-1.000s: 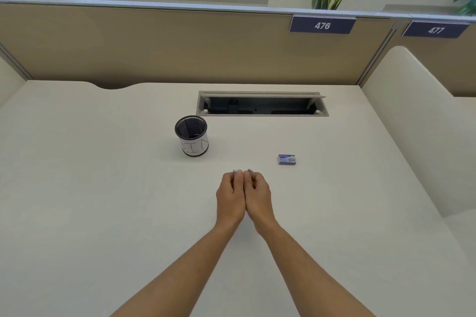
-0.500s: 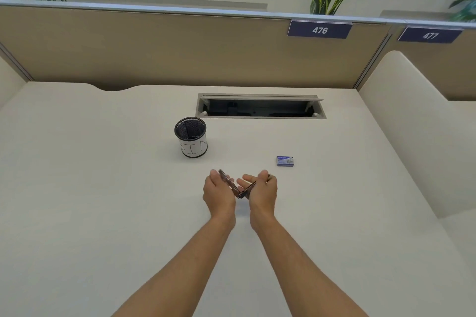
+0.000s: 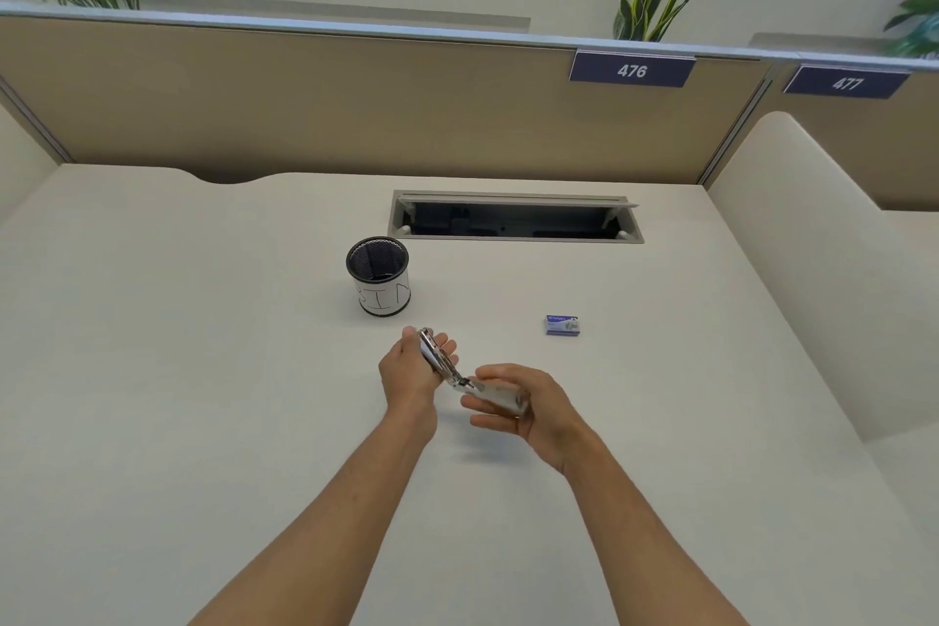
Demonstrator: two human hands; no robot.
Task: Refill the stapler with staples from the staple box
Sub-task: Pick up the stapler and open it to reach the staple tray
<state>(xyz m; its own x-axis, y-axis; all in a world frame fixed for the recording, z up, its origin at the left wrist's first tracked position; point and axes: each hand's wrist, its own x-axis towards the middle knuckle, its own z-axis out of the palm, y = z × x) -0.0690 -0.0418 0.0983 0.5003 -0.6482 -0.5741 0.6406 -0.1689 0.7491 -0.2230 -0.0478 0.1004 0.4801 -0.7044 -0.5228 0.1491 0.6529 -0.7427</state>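
A small silver stapler is swung wide open between my two hands above the desk. My left hand grips the upper arm of the stapler, which points up and to the left. My right hand holds the other half, which points down and to the right. The hinge sits between the hands. A small blue staple box lies closed on the desk, to the right of and beyond my right hand, apart from it.
A black mesh cup with a white label reading BIN stands just beyond my left hand. An open cable hatch is set into the desk farther back. A tan partition closes the back; a cream divider stands on the right.
My hands were pressed together around the shut stapler. They have drawn apart sideways, and the stapler has swung open to nearly a straight line.
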